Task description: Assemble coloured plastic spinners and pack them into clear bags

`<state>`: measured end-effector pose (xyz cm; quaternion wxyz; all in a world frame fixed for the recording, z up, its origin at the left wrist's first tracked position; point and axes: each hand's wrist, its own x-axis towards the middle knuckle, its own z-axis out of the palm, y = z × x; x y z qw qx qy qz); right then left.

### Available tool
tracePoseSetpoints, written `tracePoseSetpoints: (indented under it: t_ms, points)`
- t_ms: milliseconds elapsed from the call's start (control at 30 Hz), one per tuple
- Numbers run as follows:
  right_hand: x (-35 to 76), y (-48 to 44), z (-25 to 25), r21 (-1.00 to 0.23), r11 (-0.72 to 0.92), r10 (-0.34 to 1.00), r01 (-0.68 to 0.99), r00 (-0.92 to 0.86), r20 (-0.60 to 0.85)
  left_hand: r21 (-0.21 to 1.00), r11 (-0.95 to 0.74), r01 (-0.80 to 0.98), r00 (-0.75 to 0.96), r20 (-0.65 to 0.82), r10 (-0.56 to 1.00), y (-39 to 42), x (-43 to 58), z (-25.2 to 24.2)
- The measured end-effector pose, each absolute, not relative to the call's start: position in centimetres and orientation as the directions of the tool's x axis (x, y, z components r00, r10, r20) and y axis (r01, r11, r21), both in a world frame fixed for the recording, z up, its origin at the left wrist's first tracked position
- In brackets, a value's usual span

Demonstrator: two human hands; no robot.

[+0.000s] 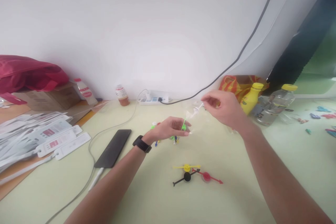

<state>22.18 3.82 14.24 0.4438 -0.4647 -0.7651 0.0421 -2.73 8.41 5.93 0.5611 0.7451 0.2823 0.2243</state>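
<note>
Pale tabletop (147, 189), bottle (121, 92) holding brown contents (124, 102), left fingers (181, 133) pinching green spinner (183, 127), right fingers (208, 96) pinching white piece (196, 110)

The green piece (183, 126) is partly covered by the left hand (172, 127), by which the coloured pieces (174, 140) behind are partly hidden too. The white piece (196, 110) held by the right hand (223, 110) is blurred. The print on the white tags (72, 146) is too smeared to be read. The red bag (31, 73) is cut off by the left edge, both forearms (112, 185) by the bottom edge.
</note>
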Motion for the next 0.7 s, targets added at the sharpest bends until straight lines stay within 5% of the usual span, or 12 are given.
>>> tracePoseSetpoints:
  t_ms: [467, 700]
  points:
    - [20.8, 3.6, 13.8, -0.389, 0.588, 0.769, 0.709, -0.341, 0.540, 0.975, -0.182, 0.125, 0.719, 0.037, 0.694, 8.3, -2.3, 5.8]
    - [21.1, 3.0, 14.8, -0.438, 0.629, 0.660, 0.642, -0.142, 0.738, 0.997, -0.010, -0.080, 0.646, 0.059, 0.761, 8.8, -2.9, 5.7]
